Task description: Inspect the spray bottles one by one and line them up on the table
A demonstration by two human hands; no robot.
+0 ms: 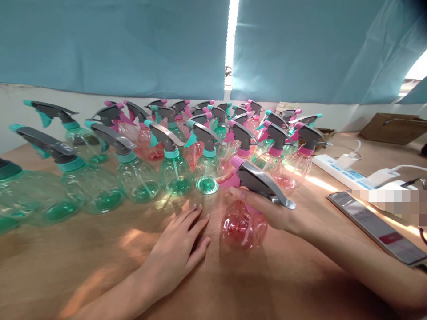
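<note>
Pink spray bottle [244,226] stands upright on the table [100,253], its neck grasped by the right hand [267,209]; left hand [182,246] lies flat, released, just beside it.

The wooden table [100,271] carried a crowd of upright spray bottles across its far half, green ones [136,180] mostly to the left and pink ones [148,144] mixed in behind. One pink spray bottle [243,229] stood nearer, the right hand [267,209] closed on its trigger head, and the left hand [180,249] lay flat just beside it. Along the right side lay a white power strip [335,174], a dark phone [376,226] and a brown box [393,129].
</note>
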